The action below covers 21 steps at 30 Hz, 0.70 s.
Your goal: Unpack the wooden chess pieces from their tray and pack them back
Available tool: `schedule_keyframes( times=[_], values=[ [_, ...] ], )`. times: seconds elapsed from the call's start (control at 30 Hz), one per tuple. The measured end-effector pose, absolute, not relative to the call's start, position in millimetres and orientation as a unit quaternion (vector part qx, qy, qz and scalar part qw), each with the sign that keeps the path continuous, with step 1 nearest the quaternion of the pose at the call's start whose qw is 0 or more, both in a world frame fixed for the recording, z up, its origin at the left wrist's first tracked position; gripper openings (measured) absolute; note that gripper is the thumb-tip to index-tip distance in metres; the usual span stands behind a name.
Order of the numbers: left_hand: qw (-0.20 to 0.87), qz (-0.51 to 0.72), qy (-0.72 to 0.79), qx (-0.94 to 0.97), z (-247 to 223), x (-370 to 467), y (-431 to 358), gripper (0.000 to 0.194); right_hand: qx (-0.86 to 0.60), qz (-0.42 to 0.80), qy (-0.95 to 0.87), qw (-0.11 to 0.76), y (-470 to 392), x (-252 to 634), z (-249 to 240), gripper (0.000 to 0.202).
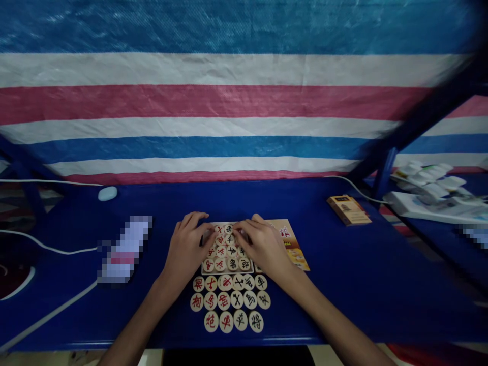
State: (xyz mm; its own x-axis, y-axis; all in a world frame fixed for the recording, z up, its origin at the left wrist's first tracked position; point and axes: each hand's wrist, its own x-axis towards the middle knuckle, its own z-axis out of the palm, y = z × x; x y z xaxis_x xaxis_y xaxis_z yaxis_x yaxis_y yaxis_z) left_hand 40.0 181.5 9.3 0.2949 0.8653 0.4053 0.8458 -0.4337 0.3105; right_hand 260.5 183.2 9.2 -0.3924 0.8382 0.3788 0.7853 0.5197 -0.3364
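A shallow white box (227, 272) holds rows of round wooden xiangqi pieces, red characters on the left and black on the right. My left hand (187, 244) curves over the box's left side, its thumb and fingertips closed at a red-lettered piece (219, 230) in the far row. From the right, my right hand (263, 243) reaches in, fingertips bent against a black-lettered piece (229, 229). Both hands cover the outer pieces of the upper rows. In front of the box, more pieces (223, 301) lie face up in three rows on the blue table.
A printed yellow-brown card or lid (297, 246) lies partly under my right hand. To the left are a phone (125, 249), white cables and a pale rounded case (107, 193). A small brown box (348, 210) and a loaded power strip (430, 206) are at right. Striped sheeting (229, 107) hangs behind.
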Motion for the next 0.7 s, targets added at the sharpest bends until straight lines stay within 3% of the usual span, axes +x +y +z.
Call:
schedule_keyframes(
  times=[0.3, 0.53, 0.7],
  values=[
    [0.041, 0.389, 0.511, 0.766, 13.6, 27.2, 160.6, 0.012, -0.525, 0.040, -0.777, 0.345, 156.8, 279.0, 17.8, 0.022],
    [0.060, 0.437, 0.531, 0.724, -3.2, 19.3, 116.0, 0.015, -0.534, -0.016, -0.790, 0.300, 114.0, 299.5, -19.4, 0.045],
    [0.064, 0.445, 0.528, 0.721, -2.9, 19.7, 113.4, 0.015, -0.527, 0.010, -0.788, 0.318, 113.2, 301.9, -23.1, 0.049]
  ],
)
